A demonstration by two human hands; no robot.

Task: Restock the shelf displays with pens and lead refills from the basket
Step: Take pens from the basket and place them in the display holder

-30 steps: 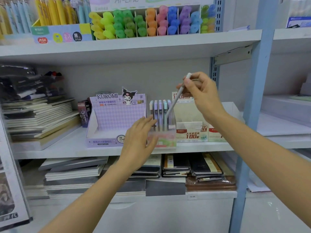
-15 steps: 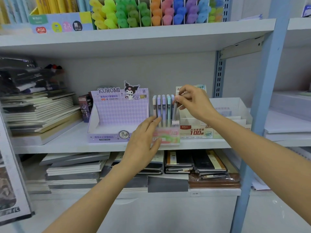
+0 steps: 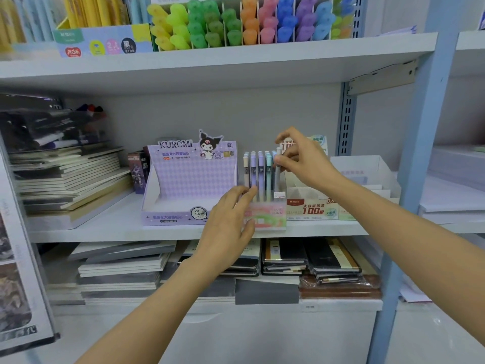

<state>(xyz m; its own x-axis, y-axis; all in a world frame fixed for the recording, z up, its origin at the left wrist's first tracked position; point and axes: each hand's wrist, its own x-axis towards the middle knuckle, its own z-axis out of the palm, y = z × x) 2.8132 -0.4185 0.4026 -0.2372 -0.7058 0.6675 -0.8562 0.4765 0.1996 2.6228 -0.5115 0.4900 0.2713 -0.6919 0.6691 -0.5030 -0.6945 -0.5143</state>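
1. Fingers (image 3: pixel 248 194) of the left hand (image 3: pixel 227 227) are lying fairly straight and spread against the front-left corner of the clear pen holder (image 3: pixel 270 218), pressing rather than curling round it. They are probably bracing it so it is not tipping or sliding.
2. The right hand (image 3: pixel 305 164) is reaching over the holder, its fingers (image 3: pixel 284 161) clamping on the upper end of a grey pen (image 3: pixel 277 179).
3. The grey pen is standing near upright at the right end of the row, its lower end already sitting inside the holder, just beside the pastel pens (image 3: pixel 256 170).
4. This is looking like the seating step, nearly finished for this pen. The basket is not showing, so I cannot tell how much stock is remaining.
5. The middle shelf (image 3: pixel 105 233) is carrying the holder at its front edge, between the Kuromi refill box (image 3: pixel 189 179) and the "100" refill box (image 3: pixel 312 210).
6. Notebook stacks (image 3: pixel 65 179) are lying further left, and more notebooks (image 3: pixel 284 256) are lying on the shelf below.
7. Highlighters (image 3: pixel 217 24) are filling the upper shelf (image 3: pixel 210 64), and a blue upright (image 3: pixel 420 153) is standing at the right.
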